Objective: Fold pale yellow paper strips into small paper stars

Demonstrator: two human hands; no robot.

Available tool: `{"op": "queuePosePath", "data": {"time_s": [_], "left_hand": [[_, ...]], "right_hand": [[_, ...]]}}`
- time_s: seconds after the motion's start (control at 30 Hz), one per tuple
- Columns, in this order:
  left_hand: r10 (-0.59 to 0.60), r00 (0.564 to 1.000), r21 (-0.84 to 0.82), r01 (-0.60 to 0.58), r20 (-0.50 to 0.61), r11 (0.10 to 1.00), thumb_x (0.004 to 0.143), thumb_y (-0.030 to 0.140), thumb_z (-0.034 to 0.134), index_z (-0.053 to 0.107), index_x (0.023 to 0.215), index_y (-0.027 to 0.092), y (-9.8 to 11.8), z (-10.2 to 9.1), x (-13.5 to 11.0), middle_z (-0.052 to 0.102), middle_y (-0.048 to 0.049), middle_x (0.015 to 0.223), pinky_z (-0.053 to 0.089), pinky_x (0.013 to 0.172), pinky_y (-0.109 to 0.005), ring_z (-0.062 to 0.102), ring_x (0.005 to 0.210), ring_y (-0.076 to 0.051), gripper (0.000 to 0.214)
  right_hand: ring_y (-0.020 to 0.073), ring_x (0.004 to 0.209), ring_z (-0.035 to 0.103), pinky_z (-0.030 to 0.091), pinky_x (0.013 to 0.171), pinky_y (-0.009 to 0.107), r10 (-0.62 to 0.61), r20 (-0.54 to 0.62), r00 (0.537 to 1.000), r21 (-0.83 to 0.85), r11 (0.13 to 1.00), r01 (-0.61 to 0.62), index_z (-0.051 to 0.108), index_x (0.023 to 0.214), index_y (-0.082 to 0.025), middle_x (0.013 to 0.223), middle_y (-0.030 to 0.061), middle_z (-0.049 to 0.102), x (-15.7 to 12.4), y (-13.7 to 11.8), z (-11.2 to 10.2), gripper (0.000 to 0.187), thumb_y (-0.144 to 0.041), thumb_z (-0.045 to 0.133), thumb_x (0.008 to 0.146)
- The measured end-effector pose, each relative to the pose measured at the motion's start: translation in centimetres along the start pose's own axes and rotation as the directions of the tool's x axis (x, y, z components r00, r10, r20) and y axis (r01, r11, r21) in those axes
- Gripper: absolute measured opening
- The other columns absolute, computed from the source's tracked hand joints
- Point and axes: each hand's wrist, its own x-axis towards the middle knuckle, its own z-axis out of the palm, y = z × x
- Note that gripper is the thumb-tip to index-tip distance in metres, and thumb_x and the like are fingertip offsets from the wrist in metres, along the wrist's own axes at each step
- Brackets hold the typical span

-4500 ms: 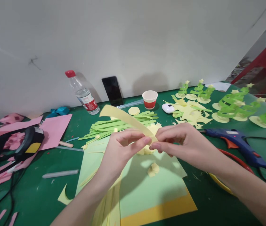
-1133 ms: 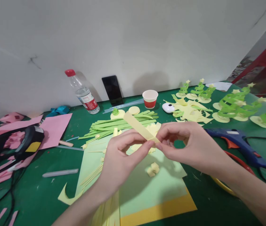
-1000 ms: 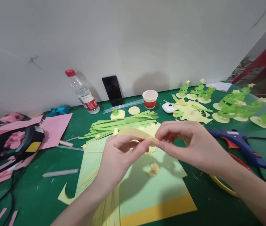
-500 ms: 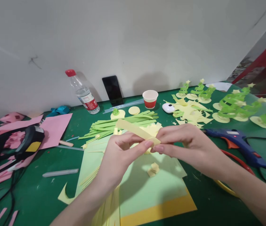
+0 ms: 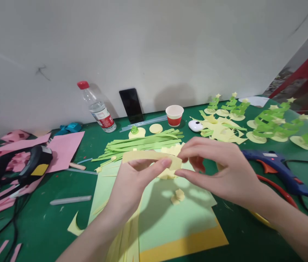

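Note:
A pale yellow paper strip, folded at its right end into a small flat shape, is pinched between the thumb and fingers of my left hand. The long tail of the strip lies over my left fingers. My right hand is at the folded end, its thumb and forefinger spread apart beside the edges; whether the tips touch the paper is hard to see. Below the hands, small folded yellow paper pieces lie on a light green paper sheet. More yellow folded pieces are partly hidden behind the fingers.
Green paper strips lie behind the hands. Further back stand a water bottle, a phone and a paper cup. A blue glue gun is at right, near green paper spirals. Pink paper lies left.
The strip's tail has swung down to the left and lies flatter over my left hand. My right fingers have opened from their pinch on the folded end.

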Motion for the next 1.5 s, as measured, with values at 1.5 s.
{"op": "queuePosePath", "data": {"time_s": [1.5], "left_hand": [[0.175,0.980,0.125,-0.185,0.092,0.975,0.070,0.014,0.070,0.075,0.064,0.025,-0.10,0.13,0.11,0.070,0.0021,0.067,0.048,0.068,-0.028,0.061,0.069,-0.016,0.014]], "right_hand": [[0.0090,0.049,0.045,0.033,0.042,0.020,0.209,0.197,0.958,0.302,0.917,-0.262,0.058,0.058,-0.017,0.052,-0.0014,0.052,0.33,-0.18,-0.11,0.025,-0.014,0.050,0.081]]}}
